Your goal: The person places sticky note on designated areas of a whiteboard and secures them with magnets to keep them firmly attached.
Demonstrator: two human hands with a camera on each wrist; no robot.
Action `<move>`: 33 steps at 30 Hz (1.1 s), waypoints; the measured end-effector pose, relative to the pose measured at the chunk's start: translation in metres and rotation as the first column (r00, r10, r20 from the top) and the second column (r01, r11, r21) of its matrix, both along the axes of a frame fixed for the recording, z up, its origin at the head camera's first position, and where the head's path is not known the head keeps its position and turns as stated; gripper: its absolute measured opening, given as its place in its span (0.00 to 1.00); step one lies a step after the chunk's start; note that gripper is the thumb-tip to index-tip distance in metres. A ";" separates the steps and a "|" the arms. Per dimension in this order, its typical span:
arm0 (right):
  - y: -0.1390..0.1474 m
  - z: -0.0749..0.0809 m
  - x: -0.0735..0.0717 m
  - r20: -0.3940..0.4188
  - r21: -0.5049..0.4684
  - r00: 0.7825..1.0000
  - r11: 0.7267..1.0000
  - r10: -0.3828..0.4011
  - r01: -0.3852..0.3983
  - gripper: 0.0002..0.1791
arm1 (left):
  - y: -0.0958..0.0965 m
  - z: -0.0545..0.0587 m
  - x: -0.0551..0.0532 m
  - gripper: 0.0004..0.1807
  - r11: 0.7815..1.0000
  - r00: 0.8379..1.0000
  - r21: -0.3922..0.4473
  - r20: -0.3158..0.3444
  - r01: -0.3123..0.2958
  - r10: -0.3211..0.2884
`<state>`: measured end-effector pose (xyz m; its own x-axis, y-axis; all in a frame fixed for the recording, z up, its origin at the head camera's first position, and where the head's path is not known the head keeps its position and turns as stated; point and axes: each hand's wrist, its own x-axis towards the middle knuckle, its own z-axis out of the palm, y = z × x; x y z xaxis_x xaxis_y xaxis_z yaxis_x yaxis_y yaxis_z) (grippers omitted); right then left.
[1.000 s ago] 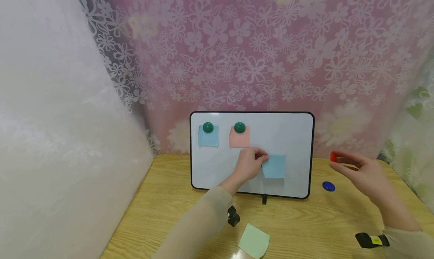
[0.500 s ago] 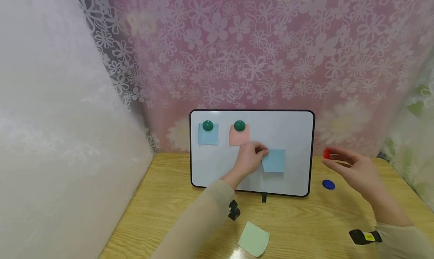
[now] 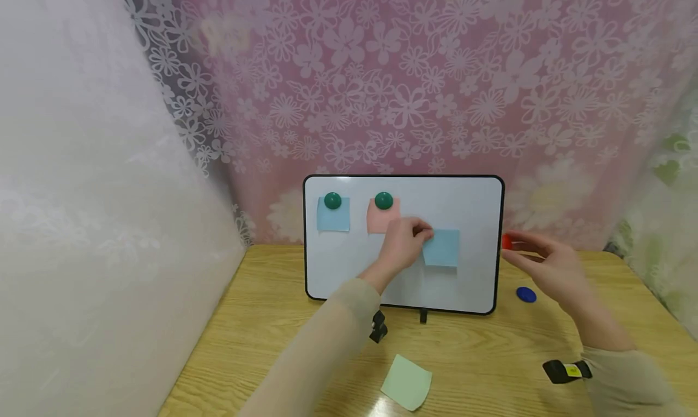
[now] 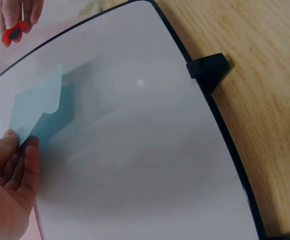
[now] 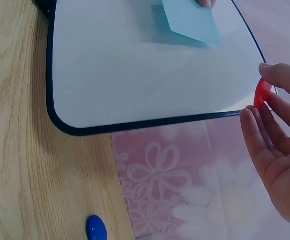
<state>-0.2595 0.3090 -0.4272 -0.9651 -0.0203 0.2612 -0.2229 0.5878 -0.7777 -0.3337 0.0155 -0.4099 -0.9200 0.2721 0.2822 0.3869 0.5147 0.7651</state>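
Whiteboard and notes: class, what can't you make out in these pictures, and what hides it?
Pink note, head view: lower right corner, behind the left hand.
Held blue note, right wrist view: part of it, cut off by the top edge.
Blue magnet, right wrist view: lower end, cut by the bottom edge.

This looks like a screened-off tabletop corner: a wood-grain table (image 3: 262, 308) stands before a pink flower-printed hanging (image 3: 414, 102), with a pale sheet (image 3: 93, 186) closing the left side and a leaf-patterned sheet (image 3: 666, 180) the right. The prints look homely, though the kind of room cannot be told.
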 end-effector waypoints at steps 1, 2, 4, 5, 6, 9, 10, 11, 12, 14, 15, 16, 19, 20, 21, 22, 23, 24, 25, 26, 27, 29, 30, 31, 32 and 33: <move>-0.003 0.000 -0.001 -0.002 -0.001 1.000 1.000 0.001 -0.001 0.34 | 0.000 0.001 -0.001 0.06 1.000 1.000 0.004 -0.004 -0.001 0.001; -0.005 0.000 -0.002 -0.006 -0.004 1.000 1.000 0.001 -0.001 0.34 | 0.000 0.002 -0.001 0.06 1.000 1.000 0.009 -0.007 -0.001 0.001; -0.010 0.001 -0.003 -0.011 -0.013 1.000 1.000 0.005 -0.006 0.34 | 0.001 0.003 -0.002 0.06 1.000 1.000 0.018 -0.014 -0.001 0.002; -0.013 0.001 -0.004 -0.014 -0.022 1.000 1.000 0.009 -0.009 0.34 | 0.001 0.003 -0.003 0.06 1.000 1.000 0.018 -0.020 -0.001 0.002; -0.015 0.001 -0.005 -0.019 -0.028 1.000 1.000 0.011 -0.011 0.33 | 0.001 0.004 -0.004 0.05 1.000 1.000 0.020 -0.024 -0.001 0.002; -0.022 0.002 -0.007 -0.032 -0.044 0.999 0.999 0.011 -0.013 0.33 | 0.002 0.006 -0.005 0.05 1.000 0.999 0.017 -0.035 0.000 0.001; -0.025 0.002 -0.008 -0.037 -0.045 0.999 0.999 0.010 -0.012 0.33 | 0.003 0.006 -0.005 0.05 1.000 0.999 0.015 -0.039 0.000 0.000; -0.027 0.002 -0.009 -0.044 -0.049 0.999 0.999 0.009 -0.011 0.33 | 0.004 0.007 -0.006 0.05 1.000 0.999 0.013 -0.042 0.001 0.000; -0.029 0.002 -0.009 -0.051 -0.048 0.999 0.999 0.010 -0.013 0.32 | 0.004 0.008 -0.006 0.06 1.000 0.999 0.012 -0.043 0.001 -0.001; -0.033 0.003 -0.010 -0.066 -0.041 0.998 0.999 0.012 -0.015 0.31 | 0.006 0.009 -0.007 0.06 1.000 0.999 0.010 -0.045 0.002 -0.001; -0.035 0.003 -0.011 -0.074 -0.041 0.997 0.999 0.016 -0.019 0.31 | 0.007 0.009 -0.007 0.06 1.000 0.999 0.012 -0.044 0.001 -0.001; -0.037 0.002 -0.013 -0.089 -0.038 0.996 0.999 0.021 -0.024 0.30 | 0.008 0.010 -0.007 0.06 1.000 0.999 0.014 -0.043 0.001 0.000; -0.045 0.003 -0.017 -0.152 -0.018 0.988 0.999 0.037 -0.041 0.28 | 0.010 0.011 -0.008 0.06 1.000 0.999 0.014 -0.043 -0.007 0.007; -0.048 0.003 -0.018 -0.182 -0.007 0.982 0.999 0.046 -0.048 0.27 | 0.011 0.012 -0.009 0.06 1.000 0.999 0.014 -0.041 -0.014 0.014; -0.051 0.003 -0.020 -0.213 0.001 0.976 0.999 0.050 -0.051 0.26 | 0.011 0.013 -0.010 0.06 1.000 0.999 0.015 -0.039 -0.021 0.022; -0.054 0.004 -0.021 -0.245 0.015 0.968 0.999 0.055 -0.053 0.25 | 0.012 0.014 -0.010 0.06 0.999 0.999 0.014 -0.035 -0.029 0.030; -0.057 0.005 -0.022 -0.272 0.022 0.961 0.998 0.057 -0.053 0.25 | 0.012 0.015 -0.011 0.05 0.999 0.999 0.012 -0.035 -0.039 0.039; -0.059 0.005 -0.024 -0.296 0.026 0.953 0.998 0.057 -0.052 0.25 | 0.012 0.016 -0.012 0.05 0.999 0.998 0.012 -0.032 -0.049 0.049; -0.062 0.006 -0.025 -0.318 0.022 0.946 0.998 0.059 -0.055 0.24 | 0.013 0.018 -0.013 0.05 0.998 0.998 0.012 -0.030 -0.058 0.058; -0.064 0.006 -0.027 -0.334 0.013 0.941 0.998 0.059 -0.058 0.24 | 0.013 0.019 -0.014 0.05 0.998 0.997 0.011 -0.028 -0.066 0.066; -0.065 0.005 -0.029 -0.351 0.004 0.934 0.998 0.060 -0.063 0.25 | 0.013 0.020 -0.014 0.05 0.997 0.997 0.009 -0.027 -0.072 0.072; -0.068 0.005 -0.032 -0.374 -0.011 0.926 0.998 0.057 -0.066 0.25 | 0.014 0.021 -0.016 0.05 0.997 0.996 0.001 -0.035 -0.081 0.081; -0.069 0.005 -0.033 -0.384 -0.020 0.921 0.997 0.057 -0.070 0.25 | 0.014 0.022 -0.016 0.05 0.997 0.996 -0.002 -0.039 -0.081 0.081; -0.070 0.004 -0.035 -0.393 -0.025 0.918 0.997 0.058 -0.073 0.25 | 0.014 0.023 -0.016 0.06 0.997 0.996 -0.004 -0.043 -0.081 0.081; -0.071 0.003 -0.036 -0.401 -0.027 0.914 0.997 0.058 -0.075 0.26 | 0.015 0.023 -0.016 0.06 0.997 0.996 -0.006 -0.050 -0.080 0.079; -0.071 0.003 -0.037 -0.410 -0.027 0.910 0.997 0.057 -0.075 0.26 | 0.015 0.024 -0.016 0.06 0.997 0.996 -0.005 -0.053 -0.077 0.077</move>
